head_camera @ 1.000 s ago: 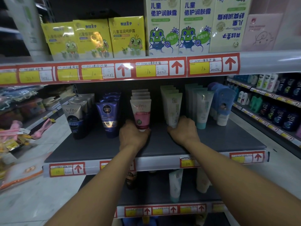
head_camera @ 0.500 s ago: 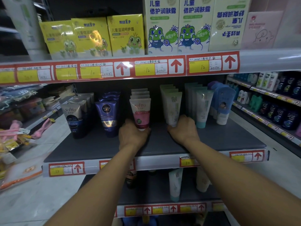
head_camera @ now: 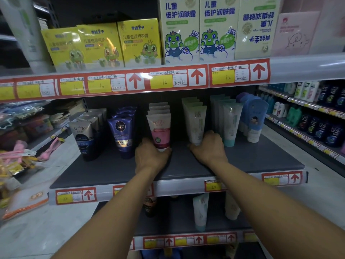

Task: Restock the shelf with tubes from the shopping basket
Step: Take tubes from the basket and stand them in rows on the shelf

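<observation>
While both hands reach onto the gray shelf (head_camera: 252, 161) in the middle of the frame, the left hand (head_camera: 149, 157) grips the pink tube (head_camera: 159, 133) and the right hand (head_camera: 210, 146) grips the white tube (head_camera: 197, 126). Five rows look filled. No basket shows, so what's left is unclear.

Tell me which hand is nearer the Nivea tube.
Left. The left hand sits just right of the Nivea tube, gripping the pink tube; the right hand is farther right.
</observation>
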